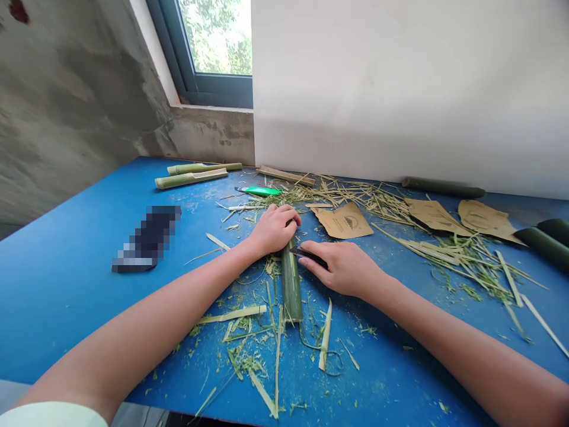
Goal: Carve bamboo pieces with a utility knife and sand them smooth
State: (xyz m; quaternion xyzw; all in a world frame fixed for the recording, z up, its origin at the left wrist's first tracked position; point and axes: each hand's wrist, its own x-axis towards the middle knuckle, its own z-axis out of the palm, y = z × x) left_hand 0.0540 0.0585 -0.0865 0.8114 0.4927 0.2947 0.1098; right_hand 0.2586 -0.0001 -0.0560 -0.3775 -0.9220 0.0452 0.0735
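A green length of bamboo (291,284) lies on the blue table, its near end pointing toward me and a pale scraped streak along its top. My left hand (276,229) is closed over its far end, which the fingers hide. In my right hand (344,265) is a dark knife (311,256), gripped from the right side. The tip of the knife meets the bamboo, or comes very close to it, just below my left hand. Thin shavings and pale strips (326,335) lie around the near end.
Beyond my hands are a green utility knife (260,191) and a heap of bamboo strips (351,193). Two cut bamboo pieces (191,178) lie back left, near a blurred dark object (153,237). Brown paper sheets (344,221) and uncut bamboo (444,187) are to the right.
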